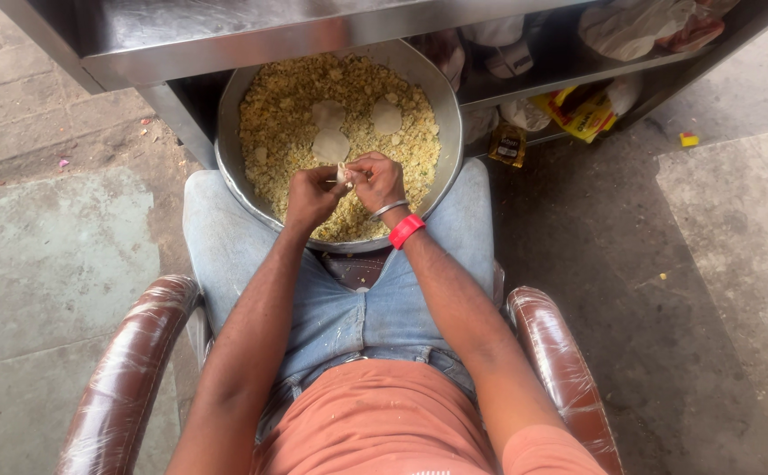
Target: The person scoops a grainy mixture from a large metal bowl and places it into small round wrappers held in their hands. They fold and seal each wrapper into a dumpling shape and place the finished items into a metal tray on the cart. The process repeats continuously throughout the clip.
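Seated over the lap-held metal bowl point(226, 132) of crumbly yellow filling point(287, 114), left hand point(311, 195) and right hand point(378, 180) pinch one small dough wrapper point(343, 174) between fingertips; best sealed by keeping pressure even, edges aligned, directly above the filling.

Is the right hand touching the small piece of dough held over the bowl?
Touching. The head view shows the right hand and left hand pinching the small dough piece between their fingertips, above the bowl.

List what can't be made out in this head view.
- Dough piece: mostly hidden by the left hand and right hand pinching it.
- Bowl: far rim hidden under the metal shelf.
- Packets on the lower shelf: shadowed, too small to identify.
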